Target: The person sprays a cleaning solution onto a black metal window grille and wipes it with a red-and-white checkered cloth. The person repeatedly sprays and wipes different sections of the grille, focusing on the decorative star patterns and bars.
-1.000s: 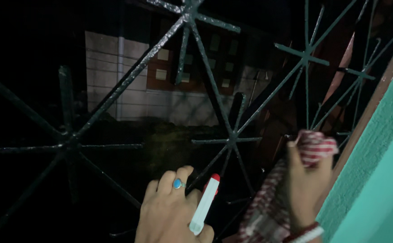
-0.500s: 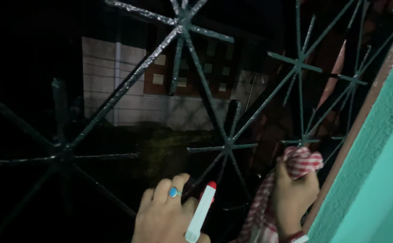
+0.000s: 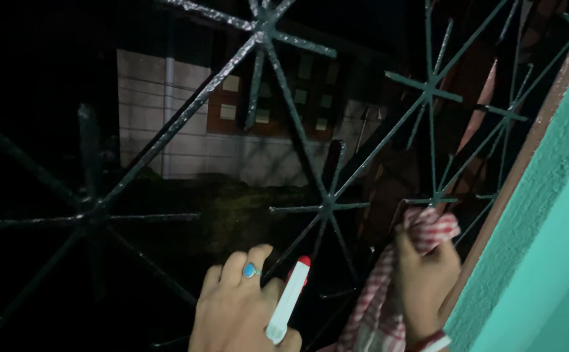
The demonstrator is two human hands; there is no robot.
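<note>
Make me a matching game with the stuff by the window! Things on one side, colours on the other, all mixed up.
Things:
1. ring on the left hand
2. cloth in the right hand
3. window grille
4. wall at the right

Colours:
A. dark green
B. red and white checks
C. turquoise
D. blue stone

Pairs: 1-D, 2-B, 3-A, 4-C
</note>
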